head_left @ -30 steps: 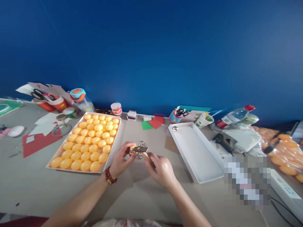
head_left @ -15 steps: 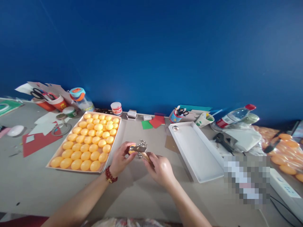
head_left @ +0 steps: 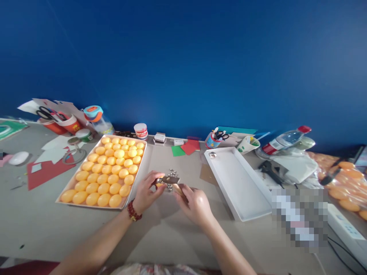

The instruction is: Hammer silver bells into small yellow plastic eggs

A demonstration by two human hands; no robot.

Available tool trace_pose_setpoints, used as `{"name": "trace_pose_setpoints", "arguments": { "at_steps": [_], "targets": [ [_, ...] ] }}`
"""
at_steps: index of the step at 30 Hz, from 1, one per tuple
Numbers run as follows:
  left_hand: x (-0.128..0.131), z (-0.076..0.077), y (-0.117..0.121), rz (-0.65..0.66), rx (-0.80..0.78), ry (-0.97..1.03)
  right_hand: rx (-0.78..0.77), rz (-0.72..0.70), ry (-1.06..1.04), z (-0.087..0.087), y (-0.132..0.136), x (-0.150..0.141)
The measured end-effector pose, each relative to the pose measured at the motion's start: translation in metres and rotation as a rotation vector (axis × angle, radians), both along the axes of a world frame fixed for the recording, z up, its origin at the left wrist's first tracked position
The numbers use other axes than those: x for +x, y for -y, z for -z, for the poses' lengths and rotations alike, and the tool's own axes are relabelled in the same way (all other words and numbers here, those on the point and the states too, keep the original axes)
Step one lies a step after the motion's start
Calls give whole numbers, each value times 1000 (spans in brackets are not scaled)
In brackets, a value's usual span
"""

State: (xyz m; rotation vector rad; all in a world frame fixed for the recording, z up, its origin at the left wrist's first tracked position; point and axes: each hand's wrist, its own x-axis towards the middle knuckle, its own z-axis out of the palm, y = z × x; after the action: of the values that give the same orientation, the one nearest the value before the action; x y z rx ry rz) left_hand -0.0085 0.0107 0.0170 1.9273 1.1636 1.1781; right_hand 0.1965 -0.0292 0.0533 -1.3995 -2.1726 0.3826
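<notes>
A small round orange object with a silvery part [head_left: 158,185] is pinched between the thumb and fingers of the left hand [head_left: 146,194], just above the grey surface [head_left: 166,236]. The wooden handle of a metal-headed hammer [head_left: 171,179] is gripped in the closed right hand [head_left: 197,206]. The handle is slanted away and to the left from the right hand, while the head is laid roughly crosswise, its left end brought to the orange object; whether they touch cannot be told. Small shiny silver balls [head_left: 173,174] are scattered just beyond and beneath the hammer head, too close together to be counted. One hammer and one held object are seen, with two trays: a shallow pale tray [head_left: 140,164] nearer the left hand, filled with roughly forty glossy orange balls [head_left: 103,188], and a long white tray [head_left: 243,187] nearer the right hand, where one silvery round piece [head_left: 212,155] is held in the far-left corner
</notes>
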Motion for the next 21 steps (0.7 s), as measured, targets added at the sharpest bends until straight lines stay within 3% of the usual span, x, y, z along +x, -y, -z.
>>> {"name": "trace_pose_setpoints", "arguments": {
  "at_steps": [10, 15, 18, 21],
  "targets": [
    [1, 0, 1, 13, -1, 30, -11, -8, -2, -2, 0, -2],
    [1, 5, 3, 96, -176, 257, -45, 3, -105, -5, 0, 0],
    [4, 7, 6, 219, -315, 479, -171, 22, -253, -9, 1, 2],
    [6, 7, 9, 308, -343, 600, -389, 37, -492, -10, 0, 1]
  ]
}}
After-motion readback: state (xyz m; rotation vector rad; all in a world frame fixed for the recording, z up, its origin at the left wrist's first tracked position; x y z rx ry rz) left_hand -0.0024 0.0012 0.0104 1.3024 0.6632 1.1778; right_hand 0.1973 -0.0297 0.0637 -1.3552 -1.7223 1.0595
